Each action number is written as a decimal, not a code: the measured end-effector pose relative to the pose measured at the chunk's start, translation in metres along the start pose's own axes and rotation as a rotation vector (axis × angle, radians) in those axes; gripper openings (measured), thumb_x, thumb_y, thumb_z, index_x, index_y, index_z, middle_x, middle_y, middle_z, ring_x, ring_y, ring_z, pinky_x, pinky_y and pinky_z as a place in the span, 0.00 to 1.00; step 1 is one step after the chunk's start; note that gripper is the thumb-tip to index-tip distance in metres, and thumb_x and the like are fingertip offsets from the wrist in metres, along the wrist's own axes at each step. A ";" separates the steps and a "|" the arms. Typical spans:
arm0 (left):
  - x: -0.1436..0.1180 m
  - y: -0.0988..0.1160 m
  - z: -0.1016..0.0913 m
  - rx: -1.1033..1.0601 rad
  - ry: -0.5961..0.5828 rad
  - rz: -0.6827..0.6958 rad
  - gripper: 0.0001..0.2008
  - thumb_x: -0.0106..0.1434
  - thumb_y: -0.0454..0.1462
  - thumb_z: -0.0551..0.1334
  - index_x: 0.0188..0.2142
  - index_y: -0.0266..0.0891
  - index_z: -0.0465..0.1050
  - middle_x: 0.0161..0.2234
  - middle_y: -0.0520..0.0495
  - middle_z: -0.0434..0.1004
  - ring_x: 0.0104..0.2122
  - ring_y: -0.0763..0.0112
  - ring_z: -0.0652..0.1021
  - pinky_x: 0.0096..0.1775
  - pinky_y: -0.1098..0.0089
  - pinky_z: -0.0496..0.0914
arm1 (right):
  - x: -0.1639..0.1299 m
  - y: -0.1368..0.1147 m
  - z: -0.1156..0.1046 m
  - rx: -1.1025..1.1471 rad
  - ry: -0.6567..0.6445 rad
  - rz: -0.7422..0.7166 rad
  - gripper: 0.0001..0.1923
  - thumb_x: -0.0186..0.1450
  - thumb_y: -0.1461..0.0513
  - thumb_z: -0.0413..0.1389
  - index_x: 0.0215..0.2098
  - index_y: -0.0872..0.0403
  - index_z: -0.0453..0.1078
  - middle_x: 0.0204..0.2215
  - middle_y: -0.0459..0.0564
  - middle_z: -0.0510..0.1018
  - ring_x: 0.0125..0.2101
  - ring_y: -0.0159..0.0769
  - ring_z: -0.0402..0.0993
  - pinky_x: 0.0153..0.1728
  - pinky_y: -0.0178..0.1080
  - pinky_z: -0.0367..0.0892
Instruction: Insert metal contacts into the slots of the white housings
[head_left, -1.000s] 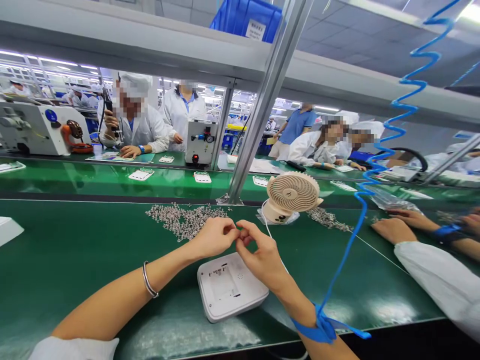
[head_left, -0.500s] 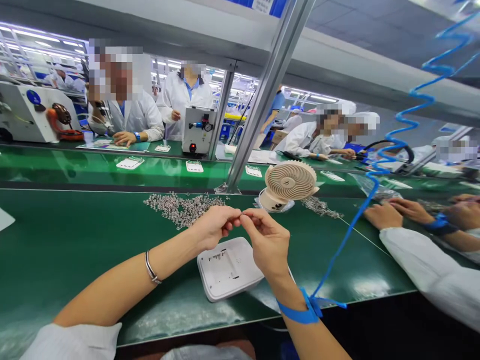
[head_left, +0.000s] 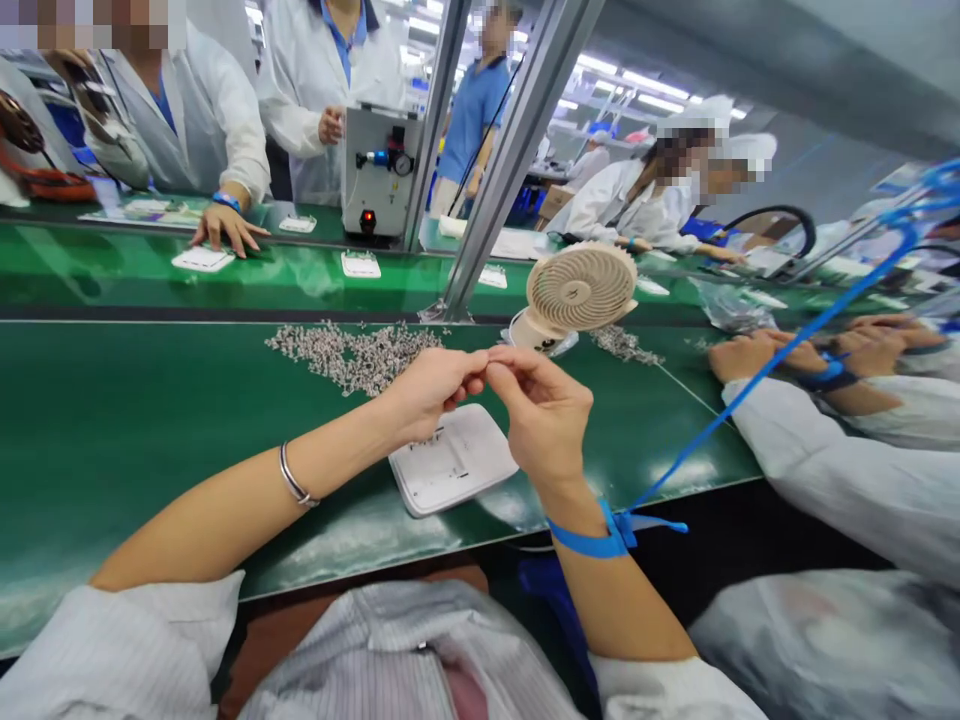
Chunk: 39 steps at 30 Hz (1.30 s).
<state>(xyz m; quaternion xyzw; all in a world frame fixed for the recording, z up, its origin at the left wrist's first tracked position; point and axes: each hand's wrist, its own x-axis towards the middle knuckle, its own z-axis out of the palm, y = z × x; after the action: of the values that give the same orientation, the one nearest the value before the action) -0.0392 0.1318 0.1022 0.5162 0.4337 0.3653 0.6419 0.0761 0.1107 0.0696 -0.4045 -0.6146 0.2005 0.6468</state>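
My left hand [head_left: 439, 388] and my right hand [head_left: 546, 408] meet fingertip to fingertip above the green bench [head_left: 150, 420]. Both are closed in a pinch; whatever sits between the fingers is too small to make out. Below them a white plastic housing [head_left: 431, 485] lies on the bench, partly covered by my left hand. Small slots and dark marks show on its upper face. Just behind my left hand spreads a heap of small metal parts [head_left: 352, 355]. A blue strap [head_left: 589, 540] with a cord circles my right wrist.
A beige desk fan [head_left: 577, 290] stands behind my right hand, with a smaller heap of metal parts [head_left: 626, 345] beside it. A metal post [head_left: 517, 150] rises at the bench's back. Co-workers' hands [head_left: 742, 355] rest at the right. White panels [head_left: 361, 265] lie on the green line opposite.
My view has tilted down, so bench and hands appear higher. My fingertips stay pinched together over the housing. Across the line, a co-worker's hand has reached to a white panel.
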 end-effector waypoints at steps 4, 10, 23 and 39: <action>0.004 -0.009 -0.007 0.253 -0.162 0.171 0.06 0.52 0.29 0.57 0.29 0.37 0.71 0.32 0.50 0.72 0.36 0.72 0.70 0.42 0.70 0.61 | 0.000 -0.004 -0.010 -0.111 0.114 0.013 0.03 0.60 0.62 0.55 0.29 0.52 0.68 0.27 0.46 0.75 0.29 0.32 0.73 0.32 0.37 0.71; 0.003 -0.021 -0.012 1.386 -0.581 0.275 0.38 0.51 0.30 0.59 0.59 0.61 0.55 0.65 0.48 0.43 0.55 0.41 0.59 0.50 0.45 0.55 | -0.006 0.000 -0.035 -0.125 0.060 0.098 0.05 0.58 0.61 0.58 0.33 0.51 0.71 0.22 0.43 0.73 0.24 0.30 0.72 0.28 0.36 0.70; -0.010 -0.007 -0.016 1.613 -0.020 0.182 0.15 0.57 0.38 0.62 0.39 0.25 0.73 0.38 0.29 0.72 0.44 0.36 0.67 0.44 0.49 0.56 | -0.027 0.012 -0.033 -0.086 -0.166 0.280 0.07 0.55 0.62 0.60 0.34 0.53 0.73 0.29 0.47 0.79 0.32 0.35 0.77 0.35 0.40 0.72; 0.007 -0.010 -0.018 0.797 -0.298 0.332 0.11 0.59 0.34 0.53 0.21 0.35 0.66 0.17 0.56 0.57 0.21 0.77 0.60 0.25 0.72 0.53 | -0.027 0.013 -0.016 -0.297 -0.102 -0.072 0.05 0.61 0.66 0.54 0.31 0.53 0.71 0.27 0.44 0.75 0.27 0.29 0.71 0.30 0.33 0.68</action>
<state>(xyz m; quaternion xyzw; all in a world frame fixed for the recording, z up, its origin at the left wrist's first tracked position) -0.0532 0.1428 0.0896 0.8323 0.3548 0.1895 0.3814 0.0900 0.0937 0.0443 -0.4627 -0.6837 0.1042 0.5546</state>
